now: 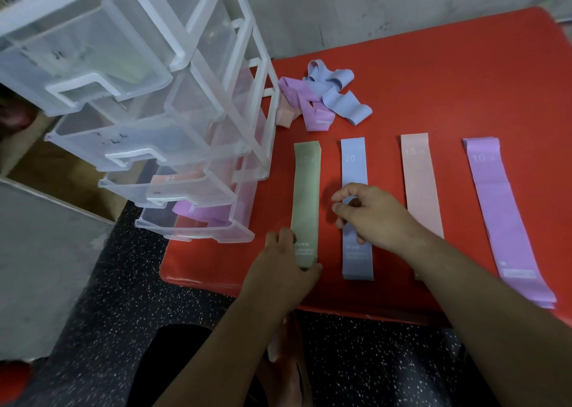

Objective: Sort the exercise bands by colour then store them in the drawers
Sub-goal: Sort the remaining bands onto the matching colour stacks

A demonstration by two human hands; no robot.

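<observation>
A red table point(448, 75) bearing exercise bands point(421, 183) stands on speckled floor point(123, 298).

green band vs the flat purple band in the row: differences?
The green band is printed 30; the flat purple band is printed 10. The green band lies leftmost, beside the drawer unit; the flat purple band lies rightmost. The left hand grips the green band's near end; nothing touches the flat purple band. Both lie flat on the red table.
</observation>
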